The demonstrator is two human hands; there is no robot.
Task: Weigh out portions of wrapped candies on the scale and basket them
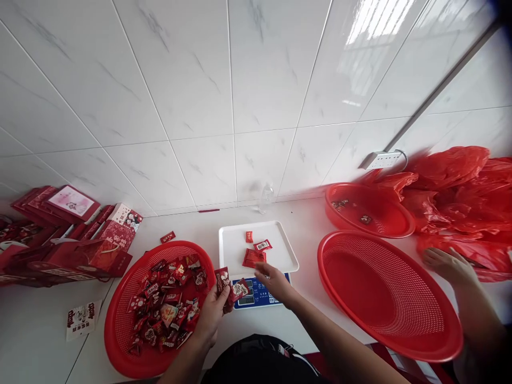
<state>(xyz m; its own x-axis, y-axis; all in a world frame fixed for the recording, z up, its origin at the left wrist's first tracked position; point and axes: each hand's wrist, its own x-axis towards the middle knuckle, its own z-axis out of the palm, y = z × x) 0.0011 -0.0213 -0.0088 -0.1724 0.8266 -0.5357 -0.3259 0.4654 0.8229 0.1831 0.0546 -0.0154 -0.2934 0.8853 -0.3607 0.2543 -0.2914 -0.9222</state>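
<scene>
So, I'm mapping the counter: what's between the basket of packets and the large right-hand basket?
The head view shows a scale, its white tray bearing red packets; the left hand, holding more packets, and right hand are there.

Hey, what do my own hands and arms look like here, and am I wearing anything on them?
Your left grip and right grip are ungloved hands, with no watch or bracelet visible. The left forearm and right forearm are bare, with no sleeves in view. Rings are too small to tell.
</scene>
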